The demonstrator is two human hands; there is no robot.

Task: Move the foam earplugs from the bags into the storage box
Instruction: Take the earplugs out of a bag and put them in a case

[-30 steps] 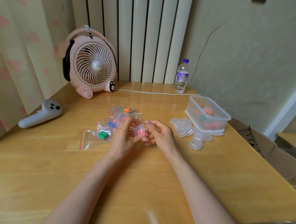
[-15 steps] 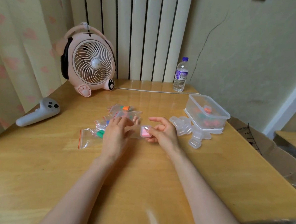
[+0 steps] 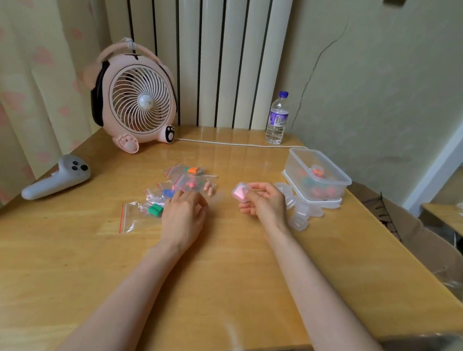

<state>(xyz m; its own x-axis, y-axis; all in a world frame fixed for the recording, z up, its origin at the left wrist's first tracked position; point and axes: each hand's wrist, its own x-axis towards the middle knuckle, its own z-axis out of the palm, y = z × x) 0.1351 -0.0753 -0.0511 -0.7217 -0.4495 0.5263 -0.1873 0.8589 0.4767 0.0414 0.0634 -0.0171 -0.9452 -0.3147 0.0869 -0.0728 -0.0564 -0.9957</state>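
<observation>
My right hand (image 3: 264, 204) pinches a small clear case with pink earplugs (image 3: 239, 191) inside, lifted just above the table between the bags and the storage box. My left hand (image 3: 184, 213) rests flat, fingers relaxed, on the edge of a pile of small zip bags (image 3: 189, 182) that hold orange, blue, green and pink earplugs. The clear storage box (image 3: 296, 163) stands at the right, lidless, with several coloured earplug cases inside.
A heap of empty small clear cases (image 3: 298, 217) lies beside the box. A pink fan (image 3: 140, 102), its white cable and a water bottle (image 3: 277, 118) stand at the back. A white controller (image 3: 56, 178) lies far left. The table's right edge is close to the box.
My hands have parted. The right hand has carried the pink case rightwards, toward the box. The left hand has dropped flat onto the bags.
</observation>
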